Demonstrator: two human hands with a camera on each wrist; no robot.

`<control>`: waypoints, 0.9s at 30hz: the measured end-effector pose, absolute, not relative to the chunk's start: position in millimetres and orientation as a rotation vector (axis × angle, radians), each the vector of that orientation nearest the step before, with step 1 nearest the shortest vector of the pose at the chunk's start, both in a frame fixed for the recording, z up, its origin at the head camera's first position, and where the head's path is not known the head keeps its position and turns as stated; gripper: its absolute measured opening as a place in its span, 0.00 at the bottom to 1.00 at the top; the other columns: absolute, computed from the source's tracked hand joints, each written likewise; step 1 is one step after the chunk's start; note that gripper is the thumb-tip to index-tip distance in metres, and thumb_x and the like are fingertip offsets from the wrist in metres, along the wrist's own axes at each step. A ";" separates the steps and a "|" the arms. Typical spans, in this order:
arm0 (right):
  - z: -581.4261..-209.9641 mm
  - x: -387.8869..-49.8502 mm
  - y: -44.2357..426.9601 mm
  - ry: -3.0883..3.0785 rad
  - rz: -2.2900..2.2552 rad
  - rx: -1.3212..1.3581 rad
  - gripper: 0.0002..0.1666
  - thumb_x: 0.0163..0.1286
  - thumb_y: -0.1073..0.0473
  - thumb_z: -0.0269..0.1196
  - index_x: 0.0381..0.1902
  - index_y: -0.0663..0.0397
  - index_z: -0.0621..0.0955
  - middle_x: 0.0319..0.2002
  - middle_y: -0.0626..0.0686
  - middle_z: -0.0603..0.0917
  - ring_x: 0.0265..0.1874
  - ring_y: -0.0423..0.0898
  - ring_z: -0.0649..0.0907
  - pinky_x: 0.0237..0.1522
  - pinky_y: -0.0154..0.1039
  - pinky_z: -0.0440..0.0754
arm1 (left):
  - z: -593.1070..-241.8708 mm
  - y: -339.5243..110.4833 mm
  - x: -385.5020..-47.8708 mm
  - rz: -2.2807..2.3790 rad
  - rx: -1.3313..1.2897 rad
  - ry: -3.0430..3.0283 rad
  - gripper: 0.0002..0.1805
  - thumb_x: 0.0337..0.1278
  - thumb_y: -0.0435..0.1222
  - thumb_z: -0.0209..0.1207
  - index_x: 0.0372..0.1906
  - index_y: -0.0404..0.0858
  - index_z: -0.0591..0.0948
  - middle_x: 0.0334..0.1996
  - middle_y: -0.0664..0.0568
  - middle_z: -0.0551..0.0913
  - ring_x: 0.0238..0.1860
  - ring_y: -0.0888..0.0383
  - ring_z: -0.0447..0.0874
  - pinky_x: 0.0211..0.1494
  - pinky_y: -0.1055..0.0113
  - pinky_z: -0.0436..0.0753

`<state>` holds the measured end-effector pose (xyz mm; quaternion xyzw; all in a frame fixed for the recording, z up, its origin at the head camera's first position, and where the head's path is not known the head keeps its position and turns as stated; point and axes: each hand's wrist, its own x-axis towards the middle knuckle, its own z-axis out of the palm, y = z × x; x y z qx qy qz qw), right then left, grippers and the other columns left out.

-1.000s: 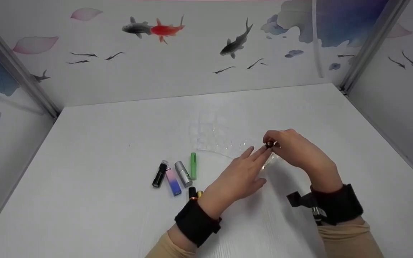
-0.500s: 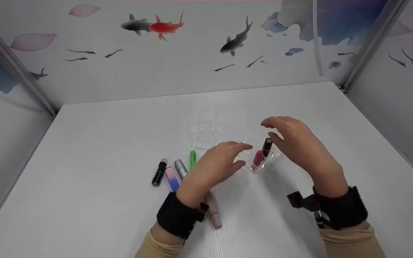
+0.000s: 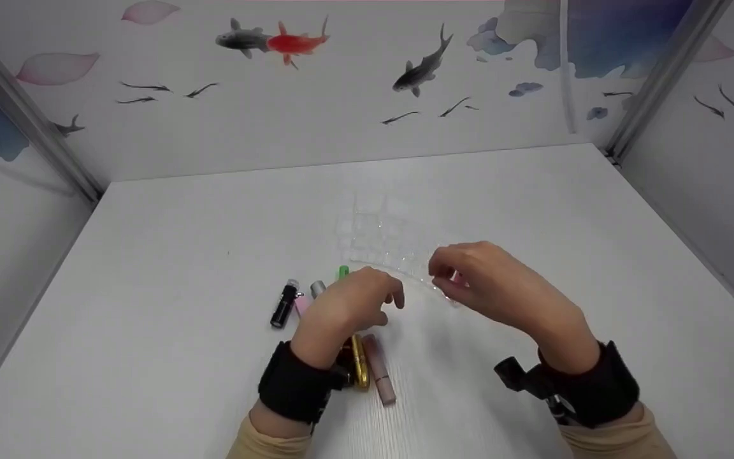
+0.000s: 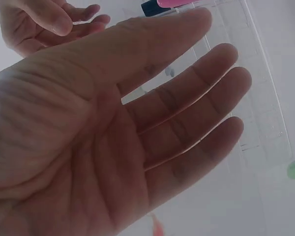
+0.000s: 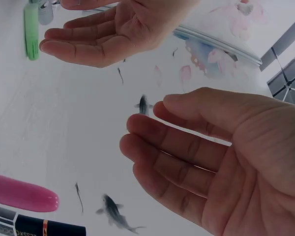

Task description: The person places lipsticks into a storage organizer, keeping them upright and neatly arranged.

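My right hand (image 3: pixel 501 280) hovers over the right end of a clear compartmented organizer (image 3: pixel 373 239), fingers bent and holding nothing. Between its thumb and fingers a bit of a pink tube (image 3: pixel 459 278) shows. In the right wrist view that pink tube (image 5: pixel 24 193) and a black tube (image 5: pixel 56 228) with a gold band sit side by side in the organizer, apart from the fingers. My left hand (image 3: pixel 348 306), empty with relaxed fingers, is above the loose tubes and hides parts of several.
Loose on the white table lie a black tube (image 3: pixel 284 305), a silver tube (image 3: pixel 318 288), a green tube (image 3: pixel 343 271), a gold tube (image 3: pixel 360 363) and a rose-beige tube (image 3: pixel 380 370). A patterned wall (image 3: pixel 316 127) stands behind the table.
My right hand has let go of the black tube, lifted off, then moved left and down over the organizer's end. My left hand has drawn back leftward, away from the organizer.
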<state>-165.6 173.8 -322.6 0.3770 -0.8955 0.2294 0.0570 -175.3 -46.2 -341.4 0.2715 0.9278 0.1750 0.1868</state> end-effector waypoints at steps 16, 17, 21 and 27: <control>-365.4 -148.1 118.8 -2.977 0.447 1.455 0.13 0.66 0.63 0.71 0.24 0.54 0.79 0.18 0.44 0.75 0.18 0.37 0.71 0.23 0.32 0.71 | -357.9 -56.4 -179.8 0.310 0.689 2.564 0.10 0.57 0.23 0.70 0.42 0.37 0.91 0.42 0.48 0.86 0.46 0.55 0.81 0.55 0.60 0.83; -367.0 -146.7 117.1 -2.996 0.433 1.452 0.14 0.66 0.61 0.72 0.23 0.55 0.79 0.18 0.44 0.75 0.18 0.37 0.71 0.22 0.32 0.70 | -358.6 -56.1 -179.9 0.314 0.687 2.563 0.10 0.57 0.22 0.70 0.41 0.37 0.91 0.42 0.48 0.86 0.46 0.54 0.81 0.55 0.60 0.83; -373.2 -141.4 111.2 -3.081 0.418 1.423 0.19 0.67 0.58 0.72 0.20 0.53 0.75 0.16 0.42 0.69 0.18 0.37 0.67 0.21 0.32 0.66 | -361.3 -54.7 -180.0 0.328 0.671 2.562 0.11 0.57 0.20 0.68 0.39 0.37 0.92 0.41 0.49 0.87 0.48 0.54 0.83 0.55 0.60 0.83; -381.8 -135.3 103.4 -3.096 0.370 1.376 0.23 0.66 0.58 0.69 0.16 0.50 0.70 0.14 0.42 0.63 0.17 0.39 0.64 0.20 0.35 0.65 | -363.9 -51.3 -180.1 0.288 0.693 2.570 0.10 0.57 0.21 0.68 0.36 0.38 0.92 0.39 0.51 0.88 0.47 0.54 0.84 0.53 0.61 0.84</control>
